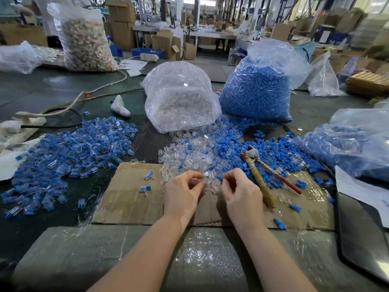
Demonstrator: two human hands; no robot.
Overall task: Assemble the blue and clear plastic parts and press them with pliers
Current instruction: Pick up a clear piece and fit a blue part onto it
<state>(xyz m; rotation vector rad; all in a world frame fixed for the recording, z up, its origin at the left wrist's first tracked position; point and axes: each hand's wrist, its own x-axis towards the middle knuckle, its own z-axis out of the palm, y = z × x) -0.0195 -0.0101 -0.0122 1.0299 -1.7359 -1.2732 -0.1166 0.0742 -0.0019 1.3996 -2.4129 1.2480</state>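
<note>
My left hand [183, 191] pinches a clear plastic part [205, 175] at the near edge of a heap of loose clear parts [189, 152]. Close to its right, my right hand [240, 187] holds a small blue part [219, 177] at its fingertips. Both hands hover over a flattened cardboard sheet [128, 199]. The pliers [257, 171], with one red and one yellowed handle, lie untouched on the cardboard just right of my right hand. Loose blue parts [242, 144] are scattered behind them. A wide pile of joined blue-and-clear pieces [69, 152] covers the table on the left.
Behind the heaps stand a bag of clear parts [181, 98] and a bag of blue parts [256, 89]. Another bag of blue parts [347, 144] lies at right. Cables [69, 106] and a white bottle [120, 106] lie at back left. Bubble wrap [200, 258] covers the near edge.
</note>
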